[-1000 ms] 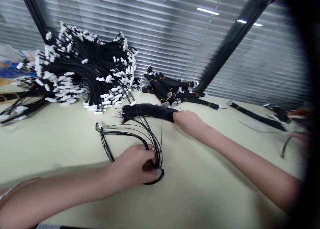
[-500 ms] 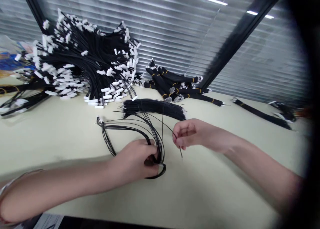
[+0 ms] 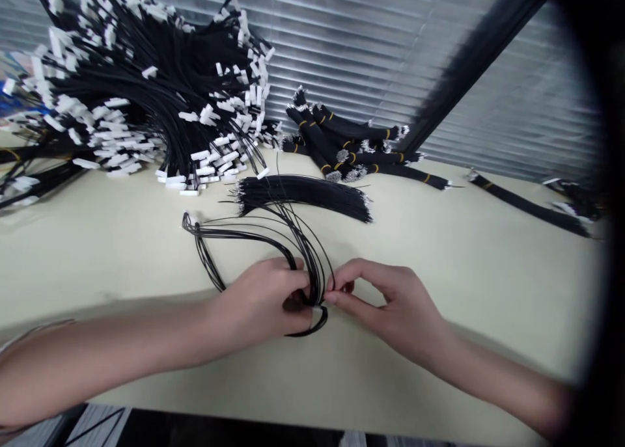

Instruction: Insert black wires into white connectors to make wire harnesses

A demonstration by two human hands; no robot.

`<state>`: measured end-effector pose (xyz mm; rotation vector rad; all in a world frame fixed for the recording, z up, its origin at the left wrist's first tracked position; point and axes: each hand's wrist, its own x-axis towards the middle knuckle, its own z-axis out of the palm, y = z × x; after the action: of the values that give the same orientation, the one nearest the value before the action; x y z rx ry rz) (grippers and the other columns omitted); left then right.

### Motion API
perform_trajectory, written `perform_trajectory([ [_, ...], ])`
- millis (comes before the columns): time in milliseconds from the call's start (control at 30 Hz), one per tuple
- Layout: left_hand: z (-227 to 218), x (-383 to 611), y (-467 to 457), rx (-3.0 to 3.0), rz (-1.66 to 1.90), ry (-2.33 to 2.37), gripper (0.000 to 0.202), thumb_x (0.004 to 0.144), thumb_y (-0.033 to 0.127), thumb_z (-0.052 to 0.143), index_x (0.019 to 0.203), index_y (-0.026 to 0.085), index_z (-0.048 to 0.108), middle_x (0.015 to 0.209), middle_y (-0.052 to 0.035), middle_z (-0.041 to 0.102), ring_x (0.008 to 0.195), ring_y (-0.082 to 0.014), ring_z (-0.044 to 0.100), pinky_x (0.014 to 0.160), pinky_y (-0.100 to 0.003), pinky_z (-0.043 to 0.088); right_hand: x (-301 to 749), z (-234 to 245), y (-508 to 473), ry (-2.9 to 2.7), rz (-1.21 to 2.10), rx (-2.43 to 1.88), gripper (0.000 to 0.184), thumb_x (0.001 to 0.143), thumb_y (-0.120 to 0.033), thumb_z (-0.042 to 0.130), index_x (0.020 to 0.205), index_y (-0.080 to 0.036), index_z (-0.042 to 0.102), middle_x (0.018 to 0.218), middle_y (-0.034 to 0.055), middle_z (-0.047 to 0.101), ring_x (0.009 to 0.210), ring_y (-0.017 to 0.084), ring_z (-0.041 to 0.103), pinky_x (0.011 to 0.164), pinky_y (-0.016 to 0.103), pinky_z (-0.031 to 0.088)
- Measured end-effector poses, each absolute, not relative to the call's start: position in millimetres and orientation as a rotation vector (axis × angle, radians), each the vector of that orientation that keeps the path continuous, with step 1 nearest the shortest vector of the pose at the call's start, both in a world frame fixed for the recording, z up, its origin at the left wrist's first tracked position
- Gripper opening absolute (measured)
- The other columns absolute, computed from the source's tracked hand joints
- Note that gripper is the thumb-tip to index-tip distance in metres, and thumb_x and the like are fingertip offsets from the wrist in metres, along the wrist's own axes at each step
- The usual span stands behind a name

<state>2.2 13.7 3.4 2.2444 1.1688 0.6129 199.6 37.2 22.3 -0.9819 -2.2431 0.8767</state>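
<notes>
My left hand (image 3: 273, 297) is closed around a looped bundle of thin black wires (image 3: 244, 234) above the pale table. Part of the bundle fans up and away past my fingers, and a small loop bends out below them. Small connector ends show at the bundle's far left. Just right of it, my right hand (image 3: 385, 297) pinches one thin black wire (image 3: 325, 255) between thumb and fingertips, close against the left hand's grip. The tip of that wire is hidden. Behind both hands lies a flat bunch of loose black wires (image 3: 305, 196) with silvery ends.
A large heap of black cables with white connectors (image 3: 180, 102) rises at the back left. Taped black wire bundles (image 3: 351, 141) are stacked at the back, and one more bundle (image 3: 530, 206) lies at the right. Window blinds (image 3: 351, 50) stand behind the table (image 3: 439, 252).
My right hand has moved left and down, carrying the single wire to the bundle in my left hand. My left hand keeps its grip. The view has tilted slightly downward.
</notes>
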Motion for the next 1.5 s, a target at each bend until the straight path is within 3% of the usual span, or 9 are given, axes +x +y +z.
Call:
perform_trajectory([
  [467, 1.6, 1.9, 14.0, 2.255, 0.603, 1.158, 0.007, 0.074, 0.014, 0.053, 0.069, 0.016, 0.058, 0.066, 0.0017, 0.051, 0.062, -0.0118, 0.046, 0.056, -0.022, 0.037, 202.1, 15.8, 39.2, -2.411, 0.818, -0.944, 0.006, 0.084, -0.021, 0.061, 0.079, -0.020, 0.059, 0.078, -0.0012, 0.062, 0.072, 0.012, 0.057, 0.063, 0.024, 0.044],
  [700, 2.7, 2.8, 15.9, 2.233, 0.605, 1.165, 0.010, 0.074, 0.013, 0.054, 0.078, 0.016, 0.063, 0.070, 0.0014, 0.056, 0.063, -0.0121, 0.049, 0.057, -0.023, 0.038, 203.3, 12.2, 36.5, -2.485, 0.580, -0.794, 0.013, 0.088, -0.008, 0.050, 0.082, -0.016, 0.058, 0.079, 0.0036, 0.060, 0.075, 0.016, 0.053, 0.067, 0.029, 0.044],
  [1067, 2.2, 1.6, 13.2, 2.245, 0.589, 1.185, 0.007, 0.073, 0.013, 0.054, 0.068, 0.015, 0.059, 0.064, 0.0018, 0.053, 0.060, -0.0120, 0.046, 0.054, -0.023, 0.035, 202.2, 5.4, 32.8, -2.430, 0.523, -0.630, 0.011, 0.088, -0.006, 0.051, 0.091, -0.014, 0.057, 0.085, 0.0045, 0.060, 0.079, 0.014, 0.052, 0.072, 0.028, 0.045],
  [1500, 3.6, 3.3, 13.7, 2.237, 0.573, 1.176, 0.009, 0.073, 0.013, 0.054, 0.075, 0.015, 0.063, 0.068, 0.0005, 0.057, 0.062, -0.0130, 0.049, 0.057, -0.024, 0.038, 202.4, 1.8, 35.1, -2.456, 0.514, -0.599, 0.015, 0.086, -0.002, 0.048, 0.092, -0.013, 0.057, 0.085, 0.0056, 0.060, 0.080, 0.015, 0.051, 0.071, 0.030, 0.045],
])
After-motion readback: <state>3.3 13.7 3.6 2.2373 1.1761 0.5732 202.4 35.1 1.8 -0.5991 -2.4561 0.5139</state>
